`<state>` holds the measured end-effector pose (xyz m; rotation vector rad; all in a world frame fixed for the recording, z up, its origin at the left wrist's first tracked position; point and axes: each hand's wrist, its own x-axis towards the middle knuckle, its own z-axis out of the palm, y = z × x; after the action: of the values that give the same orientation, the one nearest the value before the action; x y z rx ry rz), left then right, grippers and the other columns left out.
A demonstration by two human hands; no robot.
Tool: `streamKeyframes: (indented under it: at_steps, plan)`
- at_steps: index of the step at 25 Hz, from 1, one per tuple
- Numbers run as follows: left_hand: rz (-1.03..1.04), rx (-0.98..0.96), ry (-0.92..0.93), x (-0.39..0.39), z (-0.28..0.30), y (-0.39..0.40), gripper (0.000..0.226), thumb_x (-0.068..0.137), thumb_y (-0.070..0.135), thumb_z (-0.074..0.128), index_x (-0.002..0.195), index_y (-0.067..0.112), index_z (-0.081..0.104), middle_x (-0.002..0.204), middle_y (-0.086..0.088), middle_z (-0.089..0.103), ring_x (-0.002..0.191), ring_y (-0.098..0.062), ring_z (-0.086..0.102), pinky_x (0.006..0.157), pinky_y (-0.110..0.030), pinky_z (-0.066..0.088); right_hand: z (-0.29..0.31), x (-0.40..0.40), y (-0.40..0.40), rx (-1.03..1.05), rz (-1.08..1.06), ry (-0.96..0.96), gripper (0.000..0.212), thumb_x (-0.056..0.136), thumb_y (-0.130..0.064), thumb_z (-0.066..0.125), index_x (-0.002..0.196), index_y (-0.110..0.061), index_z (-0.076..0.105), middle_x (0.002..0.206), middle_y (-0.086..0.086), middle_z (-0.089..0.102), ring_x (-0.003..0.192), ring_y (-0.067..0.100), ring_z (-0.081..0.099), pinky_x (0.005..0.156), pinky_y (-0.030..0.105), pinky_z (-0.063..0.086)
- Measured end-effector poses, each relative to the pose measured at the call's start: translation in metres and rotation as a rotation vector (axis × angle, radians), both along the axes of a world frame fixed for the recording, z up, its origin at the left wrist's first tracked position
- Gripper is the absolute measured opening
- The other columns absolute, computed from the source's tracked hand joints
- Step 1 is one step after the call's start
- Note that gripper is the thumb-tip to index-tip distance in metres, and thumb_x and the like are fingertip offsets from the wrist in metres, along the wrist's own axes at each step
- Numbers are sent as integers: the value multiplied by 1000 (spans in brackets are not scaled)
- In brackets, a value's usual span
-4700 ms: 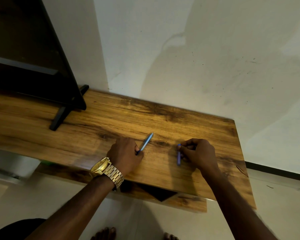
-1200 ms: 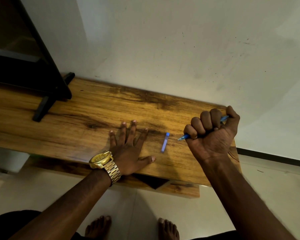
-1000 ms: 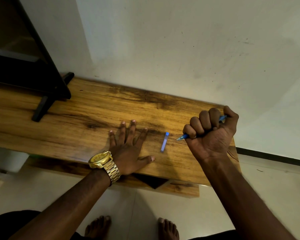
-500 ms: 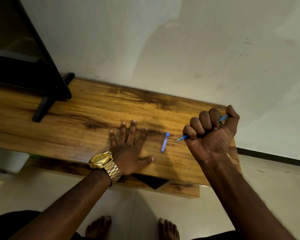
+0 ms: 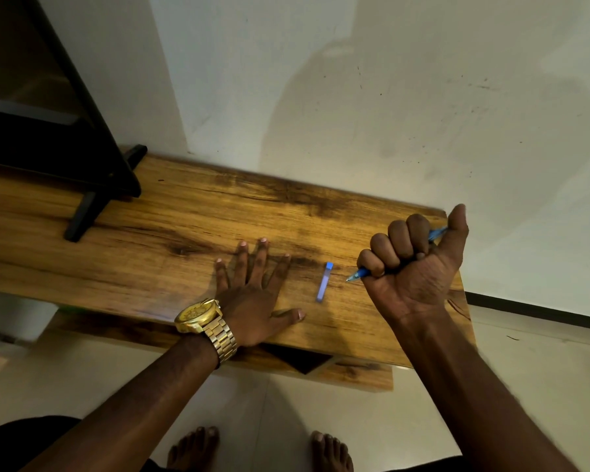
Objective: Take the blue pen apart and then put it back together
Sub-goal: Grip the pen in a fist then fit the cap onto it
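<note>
Head view: wooden table (image 5: 184,233) stands against a pale wall (image 5: 355,97) over a light floor (image 5: 286,403). Left hand (image 5: 252,294) lies flat, fingers spread wide. Right hand (image 5: 413,267) fists the blue pen (image 5: 356,275), tip toward the cap (image 5: 323,282) lying between both hands.

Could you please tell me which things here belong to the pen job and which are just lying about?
Job: pen in the right hand; cap on the table.
Lying about: black stand.
</note>
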<state>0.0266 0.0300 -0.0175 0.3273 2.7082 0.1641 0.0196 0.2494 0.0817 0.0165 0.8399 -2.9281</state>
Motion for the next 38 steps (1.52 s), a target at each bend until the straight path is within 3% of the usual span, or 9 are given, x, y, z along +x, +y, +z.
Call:
streamKeyframes:
  at_steps: [3,6,11,17,21,24,27,33,38]
  plan:
    - [1,8,-7,0,0,0,109,83,94,26,163,42,-27,167,-7,-47,156,-42,-38,125,-73,-11,0,0,-1,35,-8,5,62,107,-54,30,53,-24,23,51,-7,14,46,11,9,47,25,12]
    - [-6,-5,-3,0,2,0,113,75,98,18,162,42,-28,166,-7,-48,155,-41,-40,125,-73,-12,0,0,-1,17,3,-6,64,104,-61,37,53,-24,23,51,-6,14,47,11,9,47,26,12]
    - [-3,-3,-1,1,4,1,106,91,88,34,163,41,-27,166,-7,-49,155,-42,-41,125,-73,-12,-2,0,-2,21,1,-2,64,106,-59,34,53,-24,24,51,-6,15,46,11,10,47,26,12]
    - [-5,0,0,0,-1,0,111,79,96,22,162,41,-29,166,-7,-49,155,-42,-40,124,-74,-11,-3,0,-3,24,7,8,63,105,-58,34,53,-24,25,51,-6,15,47,11,10,48,26,12]
    - [-3,12,-8,0,-1,-1,108,88,91,31,162,41,-30,165,-7,-50,155,-42,-41,124,-74,-11,-2,1,-4,52,3,11,59,103,-54,37,54,-24,24,51,-6,15,47,11,11,48,26,13]
    - [-8,19,-4,0,-4,-2,112,74,97,14,161,42,-31,165,-6,-51,154,-41,-42,124,-74,-12,-1,2,-5,44,17,-11,63,104,-60,36,53,-24,24,51,-6,15,47,11,10,47,26,12]
    - [-10,33,11,0,-8,-3,113,66,95,4,160,43,-31,165,-6,-50,154,-41,-42,124,-74,-12,-2,3,-6,49,20,4,60,107,-51,28,53,-24,24,51,-6,15,47,12,10,48,26,12]
    - [-13,40,30,1,-11,-2,111,68,94,4,161,42,-30,165,-6,-50,154,-40,-43,124,-73,-14,-2,2,-6,20,16,-2,61,108,-52,25,54,-24,24,51,-6,14,47,12,10,47,25,14]
    - [-8,48,29,2,-12,-3,111,69,95,5,161,43,-30,165,-5,-50,153,-40,-44,123,-74,-14,-2,1,-5,14,11,-31,67,103,-67,38,53,-24,23,51,-7,13,47,11,9,48,26,11]
